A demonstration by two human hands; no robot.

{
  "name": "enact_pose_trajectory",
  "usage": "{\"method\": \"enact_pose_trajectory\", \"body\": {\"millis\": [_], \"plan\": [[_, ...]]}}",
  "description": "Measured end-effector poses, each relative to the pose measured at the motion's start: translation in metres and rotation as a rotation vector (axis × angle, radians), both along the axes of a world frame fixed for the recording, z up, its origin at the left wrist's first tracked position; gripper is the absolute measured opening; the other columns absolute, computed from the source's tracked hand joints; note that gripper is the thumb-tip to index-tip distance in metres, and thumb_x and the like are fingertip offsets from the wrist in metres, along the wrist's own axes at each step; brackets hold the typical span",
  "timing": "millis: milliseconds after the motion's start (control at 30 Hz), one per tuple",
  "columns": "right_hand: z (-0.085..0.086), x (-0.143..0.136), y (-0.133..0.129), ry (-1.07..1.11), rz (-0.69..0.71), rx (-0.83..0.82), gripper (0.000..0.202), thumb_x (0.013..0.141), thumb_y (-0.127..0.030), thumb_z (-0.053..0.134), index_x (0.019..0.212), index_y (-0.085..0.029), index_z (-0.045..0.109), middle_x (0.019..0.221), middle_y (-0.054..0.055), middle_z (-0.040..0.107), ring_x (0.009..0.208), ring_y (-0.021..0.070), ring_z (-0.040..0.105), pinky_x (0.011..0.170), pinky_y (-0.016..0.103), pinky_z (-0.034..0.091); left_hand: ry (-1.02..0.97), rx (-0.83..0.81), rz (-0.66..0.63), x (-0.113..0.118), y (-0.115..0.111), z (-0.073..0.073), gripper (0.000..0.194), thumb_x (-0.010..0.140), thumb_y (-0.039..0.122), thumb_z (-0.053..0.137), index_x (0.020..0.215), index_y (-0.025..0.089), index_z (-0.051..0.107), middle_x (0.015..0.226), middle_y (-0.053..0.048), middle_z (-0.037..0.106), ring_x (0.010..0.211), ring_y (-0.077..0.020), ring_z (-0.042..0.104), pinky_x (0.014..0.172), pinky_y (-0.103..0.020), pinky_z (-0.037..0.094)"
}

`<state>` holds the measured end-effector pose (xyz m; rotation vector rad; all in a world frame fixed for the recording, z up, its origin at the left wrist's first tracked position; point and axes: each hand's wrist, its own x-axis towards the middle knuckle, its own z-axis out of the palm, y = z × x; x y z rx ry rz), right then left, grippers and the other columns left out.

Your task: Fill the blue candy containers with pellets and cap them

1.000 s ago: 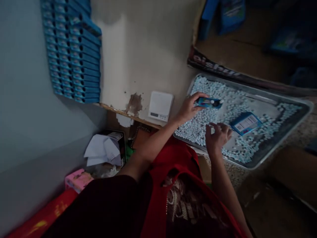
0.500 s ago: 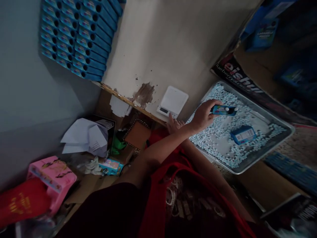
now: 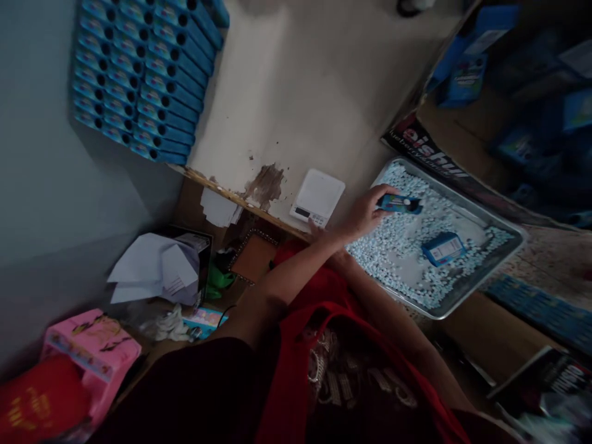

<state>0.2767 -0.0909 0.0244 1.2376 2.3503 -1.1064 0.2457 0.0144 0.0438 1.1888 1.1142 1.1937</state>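
Observation:
My left hand (image 3: pixel 365 213) reaches across my right arm and is closed around a small blue candy box (image 3: pixel 398 204), held tilted above the metal tray (image 3: pixel 481 290). A white candy shows at the box's opening. Many small white and pale blue candies (image 3: pixel 398 246) are spread over the tray. A second blue candy box (image 3: pixel 444 248) lies among them. My right hand (image 3: pixel 319 233) is at the front edge of the white digital scale (image 3: pixel 319 192), one finger stretched out by its buttons. My left forearm hides most of that hand. The scale's plate bears nothing.
Stacked blue boxes (image 3: pixel 139 80) stand at the table's left end. A printed carton (image 3: pixel 425 145) holding more blue boxes borders the tray on the right. Papers (image 3: pixel 155 265), a pink stool-like object (image 3: pixel 92 351) and a red bag (image 3: pixel 44 394) lie at lower left.
The view has shifted slightly. My left hand still holds the candy box over the tray. My right hand's fingers have drawn back a little and are more hidden behind my left forearm.

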Motion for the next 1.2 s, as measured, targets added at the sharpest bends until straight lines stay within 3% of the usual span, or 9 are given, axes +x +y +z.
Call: {"method": "enact_pose_trajectory", "body": {"millis": [133,267,400,667,800,933,1067,1133,1200], "plan": [[0.023,0.079,-0.028,-0.068,-0.14,-0.012,0.041,0.112,-0.028,0.057,0.144,-0.019,0.081,0.114,0.013,0.089,0.102,0.0258,0.082,0.1,0.035,0.059,-0.011,-0.052,0.008,-0.024,0.018,-0.007,0.038,0.092,0.011,0.083,0.126,0.023,0.069,0.13,-0.007,0.079,0.121,-0.0255,0.076,0.114,-0.039,0.057],[0.042,0.159,-0.06,-0.231,-0.501,0.105,0.049,0.111,-0.029,0.047,0.142,-0.011,0.081,0.114,0.022,0.089,0.095,0.0309,0.085,0.089,0.04,0.062,-0.106,-0.11,-0.034,-0.041,0.042,-0.01,0.041,0.087,0.021,0.09,0.121,0.023,0.068,0.129,-0.008,0.08,0.12,-0.0249,0.077,0.113,-0.04,0.058],[0.042,0.202,-0.08,-0.278,-0.827,0.216,0.058,0.113,-0.042,0.037,0.139,-0.014,0.081,0.098,0.018,0.086,0.085,0.0333,0.081,0.08,0.044,0.064,-0.122,-0.192,-0.03,-0.059,0.068,-0.006,0.052,0.081,0.037,0.099,0.118,0.024,0.065,0.133,-0.011,0.08,0.125,-0.0264,0.078,0.115,-0.042,0.06],[-0.003,0.255,-0.078,-0.164,-1.243,0.529,0.068,0.101,-0.055,0.053,0.149,-0.01,0.07,0.136,0.028,0.069,0.128,0.0401,0.069,0.115,0.061,0.058,0.222,-0.13,0.019,-0.09,0.109,-0.018,0.045,0.077,0.039,0.1,0.106,0.024,0.069,0.125,-0.009,0.082,0.125,-0.0269,0.077,0.118,-0.039,0.057],[-0.01,0.274,-0.064,-0.24,-1.376,0.496,0.081,0.1,-0.062,0.057,0.163,-0.012,0.055,0.152,0.028,0.059,0.147,0.0417,0.058,0.125,0.062,0.05,0.23,-0.214,0.026,-0.1,0.112,-0.039,0.054,0.068,0.04,0.105,0.105,0.022,0.069,0.116,-0.008,0.082,0.112,-0.0256,0.078,0.11,-0.036,0.06],[-0.013,0.28,-0.017,-0.315,-1.491,0.406,0.102,0.099,-0.075,0.063,0.172,-0.009,0.038,0.16,0.033,0.055,0.153,0.0455,0.053,0.126,0.063,0.046,0.172,-0.271,0.112,-0.104,0.123,-0.055,0.071,0.059,0.039,0.111,0.109,0.021,0.064,0.128,-0.01,0.079,0.121,-0.0261,0.077,0.117,-0.04,0.059],[-0.025,0.282,0.027,-0.395,-1.488,0.383,0.114,0.096,-0.074,0.069,0.178,-0.007,0.027,0.16,0.034,0.055,0.15,0.048,0.055,0.124,0.067,0.047,0.319,-0.17,0.187,-0.1,0.111,-0.041,0.081,0.062,0.037,0.111,0.127,0.021,0.064,0.15,-0.014,0.071,0.146,-0.0315,0.068,0.133,-0.049,0.05],[-0.027,0.276,0.029,-0.358,-1.499,0.428,0.11,0.097,-0.064,0.069,0.181,-0.009,0.022,0.163,0.033,0.052,0.152,0.0469,0.054,0.125,0.069,0.047,0.44,-0.098,0.29,-0.088,0.083,-0.025,0.08,0.069,0.038,0.107,0.134,0.021,0.065,0.154,-0.015,0.069,0.151,-0.0331,0.065,0.135,-0.052,0.049],[-0.025,0.264,0.016,-0.194,-1.465,0.465,0.112,0.098,-0.056,0.069,0.184,-0.012,0.014,0.171,0.031,0.046,0.158,0.0432,0.05,0.128,0.066,0.046,0.527,-0.042,0.377,-0.063,0.045,-0.008,0.057,0.082,0.042,0.096,0.127,0.02,0.07,0.141,-0.014,0.075,0.14,-0.0325,0.069,0.13,-0.053,0.053]]}}
